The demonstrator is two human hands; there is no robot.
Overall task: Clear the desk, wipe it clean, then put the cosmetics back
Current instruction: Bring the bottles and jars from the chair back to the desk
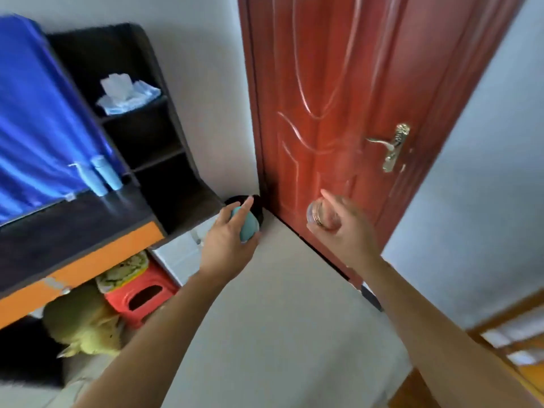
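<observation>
Left hand point(228, 231) grips a teal cosmetic case point(249, 226), forefinger extended. Right hand point(344, 231) clasps a clear gold-rimmed jar point(318, 216), forefinger raised. Both items evidently in transit, held clear of the desk point(73, 225).

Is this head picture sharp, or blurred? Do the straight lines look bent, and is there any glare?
Head view: motion blur softens everything, even the teal case in the left hand and the glass jar in the right hand; the wide lens slants the red door; faint sheen on its panels.

The door point(338, 83), upper right, looked glossy red-brown wood; its handle point(393, 147) shiny brassy metal; the jar point(316, 214) at centre clear, smooth.
</observation>
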